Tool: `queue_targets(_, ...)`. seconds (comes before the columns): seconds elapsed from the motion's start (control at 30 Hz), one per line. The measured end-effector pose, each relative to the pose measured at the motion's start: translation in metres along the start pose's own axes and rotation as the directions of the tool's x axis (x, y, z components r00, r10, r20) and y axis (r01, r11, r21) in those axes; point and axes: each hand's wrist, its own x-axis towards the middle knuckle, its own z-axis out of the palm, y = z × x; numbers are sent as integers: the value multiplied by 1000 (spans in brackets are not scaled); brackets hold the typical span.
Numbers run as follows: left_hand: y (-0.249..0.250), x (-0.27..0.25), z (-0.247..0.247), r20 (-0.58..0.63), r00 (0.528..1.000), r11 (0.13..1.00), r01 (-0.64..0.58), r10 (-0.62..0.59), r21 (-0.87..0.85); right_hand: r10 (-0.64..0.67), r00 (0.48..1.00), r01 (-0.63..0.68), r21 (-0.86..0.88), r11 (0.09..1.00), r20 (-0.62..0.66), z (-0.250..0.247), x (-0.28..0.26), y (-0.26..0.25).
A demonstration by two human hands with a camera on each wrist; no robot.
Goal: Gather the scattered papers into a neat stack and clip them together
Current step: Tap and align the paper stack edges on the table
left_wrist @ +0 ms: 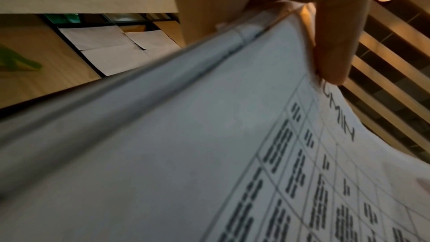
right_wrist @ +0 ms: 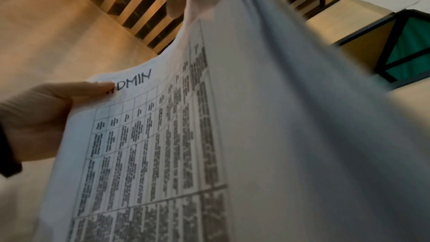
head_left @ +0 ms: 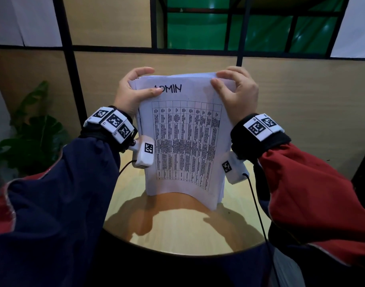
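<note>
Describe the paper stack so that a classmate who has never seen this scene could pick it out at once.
Start at the round wooden table. Standing on edge on it, held at its top corners by the left hand and right hand, is the paper stack. Its front sheet carries a printed grid under handwritten capitals ending "DMIN".

White printed papers stand upright on edge.

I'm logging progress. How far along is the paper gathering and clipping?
Gathered: the papers stand upright as one stack on the table. In hand: left hand and right hand grip the top corners, edges still uneven. Left: squaring and clipping; no clip is visible.
</note>
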Motion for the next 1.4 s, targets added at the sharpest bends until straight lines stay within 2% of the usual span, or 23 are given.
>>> queue_targets(0.1, -1, -1, -1, -11, 1000, 1000, 6, -6, -9, 87, 991, -75, 114, 991, -102, 2, -1, -1)
queue_targets(0.23, -1, -2, -1, -22, 1000, 1000, 6, -6, -9, 216, 964, -187, 180, 966, -157, 1, 0, -2)
queue_targets(0.43, -2, 0, -1, -11, 1000, 1000, 15, -15, -14, 115, 991, -103, 152, 983, -70, 1, -2, 2)
queue_targets(0.7, -7, 1, -2, -42, 999, 998, 24, -27, -65, 239, 969, -231, 129, 964, -56, 3, 3, 2)
queue_targets(0.77, -19, -4, -4, 16, 993, 990, 118, -117, -83, 294, 956, -287, 191, 939, -5, 1, -4, 7)
queue_targets(0.8, -27, -11, -4, 63, 978, 976, 204, -200, -70, 340, 939, -340, 259, 904, 46, 1, -12, 13)
queue_targets(0.87, -44, -26, -2, 97, 934, 937, 348, -345, -19, 434, 889, -454, 421, 785, 148, 3, -36, 24)
queue_targets(0.9, -52, -30, -1, 84, 924, 926, 376, -374, -11, 465, 861, -504, 459, 731, 204, 5, -49, 29)
queue_targets(1.0, -52, -30, 4, 6, 932, 931, 361, -362, 59, 512, 813, -581, 422, 696, 277, 10, -66, 29)
queue_targets(1.17, -24, -23, 7, 68, 963, 964, 255, -260, 75, 513, 829, -558, 390, 732, 224, 7, -34, 23)
queue_targets(1.3, -41, -35, 3, 28, 953, 949, 297, -301, 110, 486, 802, -590, 334, 735, 348, 12, -48, 25)
queue_targets(1.4, -48, -40, 8, -77, 940, 935, 339, -332, 102, 520, 775, -625, 312, 715, 360, 17, -57, 28)
